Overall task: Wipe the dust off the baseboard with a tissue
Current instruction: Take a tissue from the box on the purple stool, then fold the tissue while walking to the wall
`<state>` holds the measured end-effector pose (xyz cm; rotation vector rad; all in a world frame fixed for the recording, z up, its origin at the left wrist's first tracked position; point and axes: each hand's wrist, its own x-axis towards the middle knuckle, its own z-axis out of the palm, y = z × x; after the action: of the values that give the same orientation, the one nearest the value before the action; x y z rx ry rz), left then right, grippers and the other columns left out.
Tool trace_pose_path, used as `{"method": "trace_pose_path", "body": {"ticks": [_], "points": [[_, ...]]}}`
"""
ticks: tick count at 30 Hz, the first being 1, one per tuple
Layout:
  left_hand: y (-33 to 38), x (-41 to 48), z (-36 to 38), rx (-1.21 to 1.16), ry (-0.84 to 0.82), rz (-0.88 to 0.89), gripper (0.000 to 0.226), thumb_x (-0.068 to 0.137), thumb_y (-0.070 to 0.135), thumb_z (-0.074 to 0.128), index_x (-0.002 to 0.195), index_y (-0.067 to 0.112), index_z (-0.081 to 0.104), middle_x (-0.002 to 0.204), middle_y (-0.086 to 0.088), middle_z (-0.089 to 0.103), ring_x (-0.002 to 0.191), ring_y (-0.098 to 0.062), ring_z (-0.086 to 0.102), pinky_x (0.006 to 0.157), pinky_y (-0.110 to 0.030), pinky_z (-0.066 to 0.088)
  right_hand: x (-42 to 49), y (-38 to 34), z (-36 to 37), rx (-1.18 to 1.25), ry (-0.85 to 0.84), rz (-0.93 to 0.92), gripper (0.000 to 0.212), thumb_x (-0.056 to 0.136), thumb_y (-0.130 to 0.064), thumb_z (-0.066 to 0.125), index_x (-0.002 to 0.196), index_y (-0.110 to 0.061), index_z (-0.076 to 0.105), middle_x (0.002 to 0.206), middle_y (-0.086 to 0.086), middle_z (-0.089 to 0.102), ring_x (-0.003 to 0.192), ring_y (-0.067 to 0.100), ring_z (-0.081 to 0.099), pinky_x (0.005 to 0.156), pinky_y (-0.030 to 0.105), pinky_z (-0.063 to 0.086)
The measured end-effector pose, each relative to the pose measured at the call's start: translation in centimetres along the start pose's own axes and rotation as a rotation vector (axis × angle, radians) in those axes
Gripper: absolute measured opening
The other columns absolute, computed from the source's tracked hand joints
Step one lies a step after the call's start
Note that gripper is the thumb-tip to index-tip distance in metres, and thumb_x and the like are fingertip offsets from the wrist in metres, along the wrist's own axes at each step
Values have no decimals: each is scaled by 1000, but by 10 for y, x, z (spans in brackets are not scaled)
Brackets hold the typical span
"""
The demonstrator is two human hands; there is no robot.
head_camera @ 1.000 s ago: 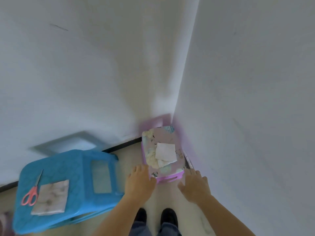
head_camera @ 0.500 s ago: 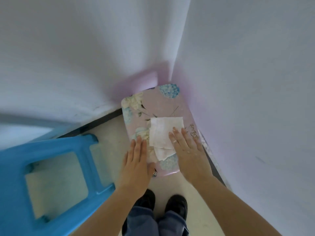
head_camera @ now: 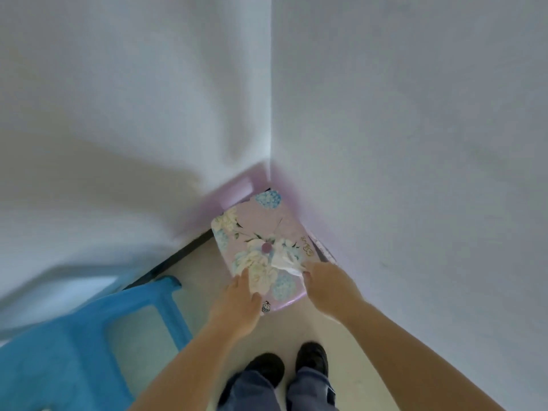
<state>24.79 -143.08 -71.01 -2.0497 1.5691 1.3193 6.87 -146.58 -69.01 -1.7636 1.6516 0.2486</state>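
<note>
The tissue [head_camera: 286, 264], flat before, now bunches in the right hand's [head_camera: 330, 284] pinch; left hand [head_camera: 237, 307] lies spread on the stool [head_camera: 261, 221].

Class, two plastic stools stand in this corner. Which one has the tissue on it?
The pink flowered stool in the corner; the right hand is pinching the tissue on its seat. The blue stool to its left shows no tissue.

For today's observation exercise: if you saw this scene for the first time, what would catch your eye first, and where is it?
The pink floral stool tucked into the corner where two white walls meet stands out first. On its top, the right hand pinches a white tissue, while the left hand rests on the stool's near edge. A bright blue plastic stool fills the lower left.
</note>
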Motion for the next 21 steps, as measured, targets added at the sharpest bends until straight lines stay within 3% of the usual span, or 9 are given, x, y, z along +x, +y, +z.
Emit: {"method": "trace_pose_path", "body": {"ticks": [2, 4, 8, 11, 17, 21], "points": [[15, -39, -13, -4, 2, 50, 63, 100, 27, 34, 156, 17, 6, 157, -5, 24, 137, -23, 35, 109, -37, 37, -43, -6, -31, 1, 37, 34, 28, 100, -15, 33, 115, -14, 57, 101, 5, 65, 85, 20, 61, 65, 19, 37], [33, -79, -28, 3, -3, 117, 63, 100, 26, 35, 156, 17, 8, 158, -4, 23, 139, -23, 33, 110, -37, 36, -90, -17, -61, 59, 109, 113, 25, 99, -14, 35, 112, -11, 56, 103, 8, 65, 92, 24, 61, 68, 22, 35], [73, -159, -51, 53, -20, 292, 62, 99, 21, 35, 156, 18, 9, 159, -4, 21, 144, -21, 27, 115, -37, 30, -194, -38, -113, 251, 308, 239, 17, 101, -17, 33, 92, -15, 47, 75, 1, 52, 73, 25, 51, 61, 28, 35], [103, -213, -55, 160, 23, 434, 59, 99, 23, 37, 155, 17, 16, 156, -6, 31, 140, -23, 34, 112, -36, 32, -279, -42, -128, 370, 467, 344, 16, 99, -12, 33, 85, -15, 40, 72, -1, 48, 69, 23, 47, 54, 29, 31], [153, -314, -2, 348, -83, 673, 56, 101, 23, 38, 153, 13, 22, 150, -9, 39, 136, -25, 38, 111, -34, 31, -436, -19, -99, 691, 678, 591, 21, 98, -13, 30, 79, -13, 39, 68, -1, 46, 58, 17, 41, 50, 28, 29], [177, -400, 78, 487, -207, 860, 53, 100, 21, 38, 151, 15, 25, 152, -5, 36, 137, -21, 37, 109, -29, 30, -548, 2, -43, 889, 793, 769, 22, 98, -15, 30, 80, -15, 43, 71, -2, 48, 59, 13, 43, 50, 24, 31]]}}
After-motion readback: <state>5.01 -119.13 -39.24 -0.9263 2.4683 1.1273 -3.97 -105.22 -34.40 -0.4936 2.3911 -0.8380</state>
